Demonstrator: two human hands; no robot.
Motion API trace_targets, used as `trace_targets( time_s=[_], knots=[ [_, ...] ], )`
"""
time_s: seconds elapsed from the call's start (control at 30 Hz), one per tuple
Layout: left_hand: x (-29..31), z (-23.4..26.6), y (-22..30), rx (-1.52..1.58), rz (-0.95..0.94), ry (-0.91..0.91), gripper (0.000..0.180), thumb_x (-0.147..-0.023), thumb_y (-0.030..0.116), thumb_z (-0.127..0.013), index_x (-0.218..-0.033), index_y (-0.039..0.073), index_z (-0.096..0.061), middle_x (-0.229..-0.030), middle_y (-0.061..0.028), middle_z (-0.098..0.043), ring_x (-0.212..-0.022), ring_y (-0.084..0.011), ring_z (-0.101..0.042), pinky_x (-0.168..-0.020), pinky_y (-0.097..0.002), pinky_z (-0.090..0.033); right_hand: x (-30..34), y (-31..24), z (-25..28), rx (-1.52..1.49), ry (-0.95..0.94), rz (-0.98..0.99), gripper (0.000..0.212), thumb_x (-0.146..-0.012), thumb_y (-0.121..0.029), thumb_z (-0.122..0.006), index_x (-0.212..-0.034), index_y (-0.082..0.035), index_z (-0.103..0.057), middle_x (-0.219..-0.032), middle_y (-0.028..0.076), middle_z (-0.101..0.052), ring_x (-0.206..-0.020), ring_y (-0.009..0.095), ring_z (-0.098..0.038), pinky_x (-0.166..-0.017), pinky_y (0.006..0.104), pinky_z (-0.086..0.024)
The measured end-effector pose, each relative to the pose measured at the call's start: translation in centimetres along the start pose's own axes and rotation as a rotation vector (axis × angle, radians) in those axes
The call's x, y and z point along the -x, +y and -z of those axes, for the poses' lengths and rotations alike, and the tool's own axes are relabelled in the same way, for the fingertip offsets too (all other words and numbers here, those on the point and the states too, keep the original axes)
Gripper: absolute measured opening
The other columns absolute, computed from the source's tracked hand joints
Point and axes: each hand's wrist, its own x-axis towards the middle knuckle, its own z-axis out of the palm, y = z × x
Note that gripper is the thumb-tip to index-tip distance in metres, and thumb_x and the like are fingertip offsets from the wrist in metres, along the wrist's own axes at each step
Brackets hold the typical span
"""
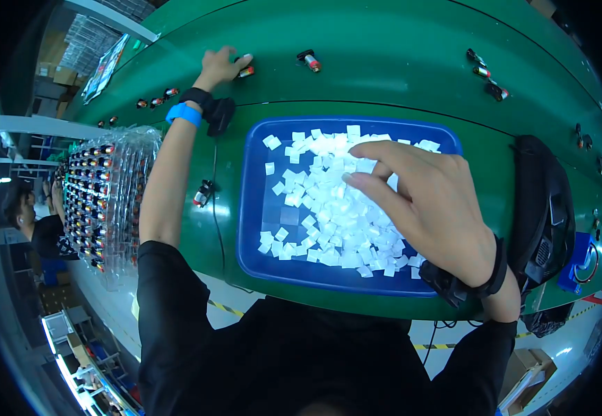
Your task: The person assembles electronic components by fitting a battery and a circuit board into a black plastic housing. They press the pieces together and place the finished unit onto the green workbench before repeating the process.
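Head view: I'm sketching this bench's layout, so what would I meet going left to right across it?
Stack of clear plastic trays → the person's left hand → blue tub of white squares → black bag → blue object near the bench edge.

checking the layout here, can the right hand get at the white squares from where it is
Very likely yes: the right hand is over the blue tray, thumb and forefinger apart above the white squares, and nothing visible blocks the way.
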Motion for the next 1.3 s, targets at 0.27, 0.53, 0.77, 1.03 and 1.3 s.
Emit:
trace_targets(
  time_s=[0.27, 0.53, 0.77, 1.03, 1.3],
  knots=[
    [8.0, 5.2, 9.8, 0.738, 0.026, -0.126, 0.041, -0.085, 0.003, -0.075, -0.119, -0.001, -0.053, -0.103, -0.0138, -0.065, -0.082, -0.0151, -0.066, -0.065, -0.0267, -0.058, -0.5, 1.3, -0.6, -0.052, 0.079, 0.058, 0.023, -0.084, -0.013, -0.076, -0.104, -0.003, -0.069, -0.078, 0.006, -0.066, -0.054, 0.016, -0.056, -0.047, 0.0271, -0.040],
    [20.4, 9.7, 23.5, 1.012, -0.176, -0.145, 0.028, -0.081, -0.002, -0.075, -0.107, 0.000, -0.063, -0.105, -0.0129, -0.064, -0.088, -0.0178, -0.067, -0.068, -0.0294, -0.059, -1.3, 1.8, -2.0, 0.051, 0.173, 0.193, 0.022, -0.076, -0.005, -0.078, -0.097, -0.003, -0.071, -0.081, 0.006, -0.065, -0.063, 0.017, -0.061, -0.051, 0.0299, -0.047],
    [20.8, 8.6, 21.8, 0.614, -0.593, 0.249, 0.018, -0.085, 0.004, -0.074, -0.099, -0.002, -0.065, -0.104, -0.0133, -0.064, -0.088, -0.0215, -0.066, -0.065, -0.0290, -0.060, -1.0, 1.2, -1.8, 0.164, 0.169, 0.280, 0.021, -0.071, -0.003, -0.080, -0.090, -0.002, -0.072, -0.083, 0.007, -0.066, -0.063, 0.019, -0.063, -0.050, 0.0265, -0.049],
    [21.2, 9.1, 20.6, 1.626, 0.380, -0.668, 0.023, -0.093, 0.012, -0.067, -0.108, -0.005, -0.061, -0.099, -0.0130, -0.064, -0.084, -0.0163, -0.063, -0.059, -0.0279, -0.057, -0.7, 0.9, -2.5, 0.232, 0.167, 0.425, 0.022, -0.069, -0.003, -0.080, -0.088, -0.001, -0.069, -0.091, 0.009, -0.067, -0.069, 0.018, -0.066, -0.053, 0.0250, -0.051],
    [22.2, 7.9, 21.4, 1.091, -0.004, -0.380, 0.024, -0.095, 0.010, -0.064, -0.115, -0.003, -0.059, -0.101, -0.0079, -0.062, -0.085, -0.0114, -0.061, -0.058, -0.0254, -0.056, -1.1, 2.2, -2.0, 0.010, -0.025, -0.023, 0.017, -0.080, -0.002, -0.075, -0.094, 0.001, -0.066, -0.102, 0.009, -0.067, -0.080, 0.017, -0.066, -0.058, 0.0244, -0.051]
  ],
)
